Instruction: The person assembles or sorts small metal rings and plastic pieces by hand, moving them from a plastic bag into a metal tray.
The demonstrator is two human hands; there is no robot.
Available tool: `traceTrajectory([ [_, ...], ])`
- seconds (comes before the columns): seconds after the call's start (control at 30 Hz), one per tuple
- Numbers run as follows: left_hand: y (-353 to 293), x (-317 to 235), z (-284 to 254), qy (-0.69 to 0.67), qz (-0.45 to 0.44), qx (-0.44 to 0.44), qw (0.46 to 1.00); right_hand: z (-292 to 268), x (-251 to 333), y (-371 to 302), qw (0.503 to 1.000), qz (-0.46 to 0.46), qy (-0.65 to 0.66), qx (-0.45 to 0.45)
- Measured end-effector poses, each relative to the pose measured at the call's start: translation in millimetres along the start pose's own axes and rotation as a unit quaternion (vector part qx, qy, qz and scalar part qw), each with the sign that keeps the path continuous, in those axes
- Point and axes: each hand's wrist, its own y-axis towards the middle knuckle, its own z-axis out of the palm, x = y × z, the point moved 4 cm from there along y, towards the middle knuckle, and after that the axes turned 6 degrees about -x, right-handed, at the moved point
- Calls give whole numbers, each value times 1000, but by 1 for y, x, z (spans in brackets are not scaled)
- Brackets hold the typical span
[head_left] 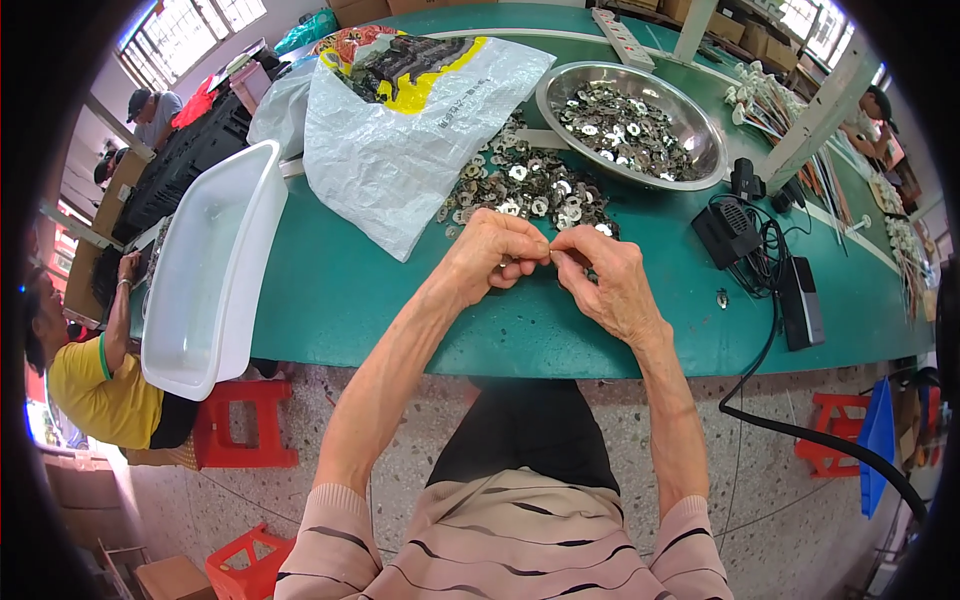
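My left hand [491, 252] and my right hand [608, 280] meet over the green table, fingertips pinched together. Whatever sits between the fingertips is too small to make out. Just beyond them lies a loose heap of small metal pieces [540, 190], flat and shiny with holes. Behind the heap, to the right, a wide steel bowl [716, 166] holds many more of the same pieces. A white woven plastic bag [385, 165] with a yellow and dark print lies left of the heap, partly over it.
A white plastic tub [232, 290] stands at the table's left edge. On the right are a black power adapter [728, 232] with coiled cables, a dark box [800, 305] and one loose metal piece [722, 299]. A co-worker in a yellow shirt [100, 395] sits at left; red stools [240, 425] stand below.
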Motion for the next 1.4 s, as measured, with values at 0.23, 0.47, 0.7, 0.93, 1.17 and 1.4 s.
traceTrajectory([
  [0.23, 0, -1, 0, -20, -2, 18, 1000, -10, -12, -2, 998, 47, 24, -31],
  [0.47, 1, -1, 4, -2, 7, 6, 1000, -8, -23, -9, 966, 206, 155, -23],
  [0.7, -1, 0, 5, -42, 35, 30, 998, -12, -21, -6, 932, 247, 260, -53],
  [0.93, 2, 1, 4, -62, 26, 29, 997, -10, -21, -4, 911, 272, 302, -65],
  [1.17, 2, 2, 6, -101, 16, 17, 995, 0, -20, -2, 903, 280, 315, -79],
  [1.4, 3, 3, 1, -151, -24, 37, 988, -1, -23, -2, 893, 286, 333, -96],
])
